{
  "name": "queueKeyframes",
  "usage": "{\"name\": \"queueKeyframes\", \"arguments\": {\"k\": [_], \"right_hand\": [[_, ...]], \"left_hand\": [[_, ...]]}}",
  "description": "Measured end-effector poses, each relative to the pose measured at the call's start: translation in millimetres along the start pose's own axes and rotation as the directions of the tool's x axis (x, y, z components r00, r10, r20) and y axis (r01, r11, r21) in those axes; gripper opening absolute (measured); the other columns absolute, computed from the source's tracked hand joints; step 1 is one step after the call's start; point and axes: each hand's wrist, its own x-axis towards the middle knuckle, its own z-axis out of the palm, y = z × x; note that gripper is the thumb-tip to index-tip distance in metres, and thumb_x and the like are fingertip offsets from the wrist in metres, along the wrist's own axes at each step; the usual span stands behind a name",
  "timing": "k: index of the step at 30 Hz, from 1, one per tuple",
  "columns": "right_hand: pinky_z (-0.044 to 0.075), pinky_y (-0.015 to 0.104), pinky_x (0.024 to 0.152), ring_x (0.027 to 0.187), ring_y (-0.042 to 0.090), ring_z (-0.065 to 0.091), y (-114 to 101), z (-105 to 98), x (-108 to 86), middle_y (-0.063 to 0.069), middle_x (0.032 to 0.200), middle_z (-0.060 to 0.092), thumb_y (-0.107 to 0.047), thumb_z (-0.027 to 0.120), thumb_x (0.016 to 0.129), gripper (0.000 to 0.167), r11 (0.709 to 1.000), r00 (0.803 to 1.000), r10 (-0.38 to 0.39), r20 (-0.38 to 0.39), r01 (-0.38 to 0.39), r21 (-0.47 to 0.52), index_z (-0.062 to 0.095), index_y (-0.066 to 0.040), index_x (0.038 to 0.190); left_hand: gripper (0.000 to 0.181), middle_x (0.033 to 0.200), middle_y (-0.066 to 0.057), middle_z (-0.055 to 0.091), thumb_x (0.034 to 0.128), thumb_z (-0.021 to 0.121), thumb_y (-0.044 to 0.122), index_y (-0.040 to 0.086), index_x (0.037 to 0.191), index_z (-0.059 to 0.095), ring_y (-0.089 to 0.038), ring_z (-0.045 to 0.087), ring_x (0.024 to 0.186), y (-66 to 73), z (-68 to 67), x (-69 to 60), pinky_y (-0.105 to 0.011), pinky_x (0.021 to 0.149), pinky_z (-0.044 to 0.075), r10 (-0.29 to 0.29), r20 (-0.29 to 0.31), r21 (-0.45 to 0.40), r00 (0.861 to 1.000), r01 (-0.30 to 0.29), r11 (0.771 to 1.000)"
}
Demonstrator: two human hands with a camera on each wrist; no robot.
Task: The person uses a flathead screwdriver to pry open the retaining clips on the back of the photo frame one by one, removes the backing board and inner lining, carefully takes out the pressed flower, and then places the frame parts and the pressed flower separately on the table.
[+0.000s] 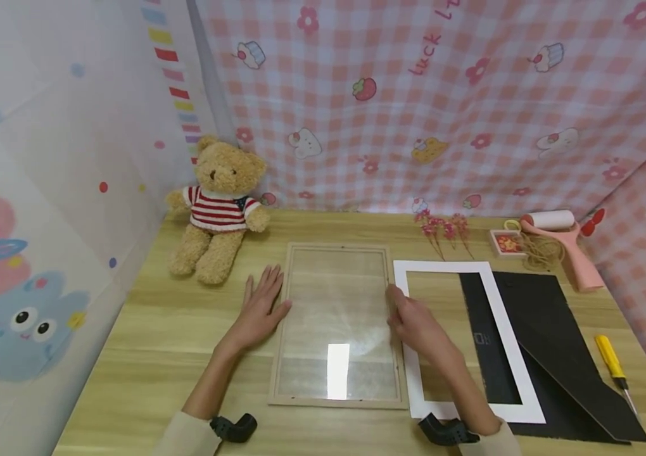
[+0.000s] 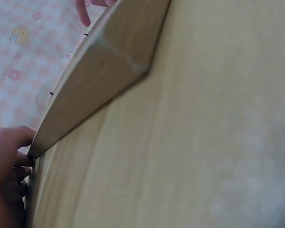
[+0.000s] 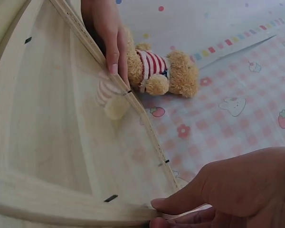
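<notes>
A wooden picture frame (image 1: pixel 339 405) with a clear pane (image 1: pixel 337 304) lies flat on the table in the head view, small dark tabs along its inner edge. My left hand (image 1: pixel 260 316) rests at the frame's left side, fingers spread on the tabletop and thumb touching the wood. At the right side, my right hand (image 1: pixel 417 323) grips the frame's edge with curled fingers. In the right wrist view, the right thumb (image 3: pixel 180 199) lies on the frame near a corner, with fingers partly hidden below. The left hand (image 3: pixel 107 35) shows at the opposite edge there.
A white mat (image 1: pixel 443 266) overlaps black backing boards (image 1: pixel 551 304) on the right. A yellow screwdriver (image 1: pixel 610 358) lies beyond them. Dried pink flowers (image 1: pixel 443 228), twine (image 1: pixel 542 250), a small box (image 1: pixel 507 243) and a pink tool (image 1: pixel 582 259) are behind. A teddy bear (image 1: pixel 217 209) sits back left.
</notes>
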Motion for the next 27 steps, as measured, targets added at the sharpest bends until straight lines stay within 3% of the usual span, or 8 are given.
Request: {"name": "queueKeyframes", "arguments": {"k": [5, 9, 12, 17, 22, 27], "right_hand": [[0.058, 0.042, 0.074, 0.079, 0.020, 0.062, 3.9, 11.0, 0.7, 0.002, 0.085, 0.066, 0.002, 0.080, 0.091, 0.072, 1.000, 1.000, 0.003, -0.019, -0.003, -0.010, 0.047, 0.001, 0.155], [0.064, 0.050, 0.080, 0.091, 0.029, 0.075, 1.9, 13.7, 0.1, 0.021, 0.107, 0.078, 0.007, 0.069, 0.091, 0.069, 1.000, 0.998, -0.003, -0.061, 0.002, -0.016, 0.046, 0.003, 0.156], [0.065, 0.054, 0.082, 0.100, 0.035, 0.078, 0.5, 14.0, 0.3, 0.028, 0.122, 0.076, 0.008, 0.064, 0.091, 0.070, 1.000, 0.997, -0.004, -0.074, 0.003, -0.012, 0.044, 0.002, 0.158], [0.062, 0.047, 0.078, 0.092, 0.028, 0.070, -1.5, 12.1, -0.8, 0.024, 0.115, 0.076, 0.010, 0.071, 0.087, 0.079, 0.999, 0.999, 0.015, -0.045, -0.013, 0.030, 0.041, 0.002, 0.160], [0.057, 0.040, 0.080, 0.095, 0.025, 0.064, -2.7, 9.5, -0.9, 0.027, 0.128, 0.073, 0.007, 0.075, 0.089, 0.080, 0.997, 0.999, 0.047, 0.007, -0.048, 0.063, 0.039, 0.003, 0.161], [0.058, 0.042, 0.082, 0.094, 0.027, 0.064, -0.3, 8.9, 1.3, 0.029, 0.131, 0.072, 0.005, 0.072, 0.091, 0.076, 0.996, 0.998, 0.059, 0.003, -0.059, 0.072, 0.040, 0.002, 0.160]], "left_hand": [[0.068, 0.177, -0.032, 0.022, 0.1085, 0.061, 0.015, -0.017, 0.162, 0.034, -0.051, 0.010, 0.168, 2.6, -2.5, -1.8, -0.069, 0.132, -0.012, -0.002, -0.017, -0.024, 1.000, 0.002, 1.000], [0.067, 0.177, -0.032, 0.023, 0.1069, 0.062, 0.014, -0.017, 0.160, 0.037, -0.052, 0.008, 0.168, 5.7, -5.4, 0.1, -0.068, 0.131, -0.017, -0.024, -0.012, -0.107, 1.000, 0.023, 0.994], [0.068, 0.177, -0.031, 0.021, 0.1057, 0.063, 0.014, -0.017, 0.160, 0.037, -0.051, 0.006, 0.168, 8.0, -7.8, 1.6, -0.066, 0.130, -0.020, -0.049, 0.000, -0.152, 0.999, 0.049, 0.987], [0.070, 0.175, -0.029, 0.027, 0.1047, 0.063, 0.013, -0.014, 0.163, 0.035, -0.049, 0.010, 0.168, 8.5, -7.3, 0.7, -0.066, 0.131, -0.020, -0.069, -0.008, -0.187, 0.998, 0.066, 0.980], [0.061, 0.168, -0.034, 0.039, 0.1072, 0.060, 0.015, -0.018, 0.156, 0.043, -0.052, 0.024, 0.163, 8.7, -6.1, 2.2, -0.065, 0.135, -0.005, -0.032, -0.064, -0.227, 0.997, 0.016, 0.974], [0.058, 0.169, -0.033, 0.039, 0.1102, 0.059, 0.019, -0.012, 0.159, 0.047, -0.051, 0.027, 0.163, 7.7, -6.1, 7.2, -0.060, 0.136, 0.012, -0.063, -0.073, -0.230, 0.995, 0.045, 0.972]]}}
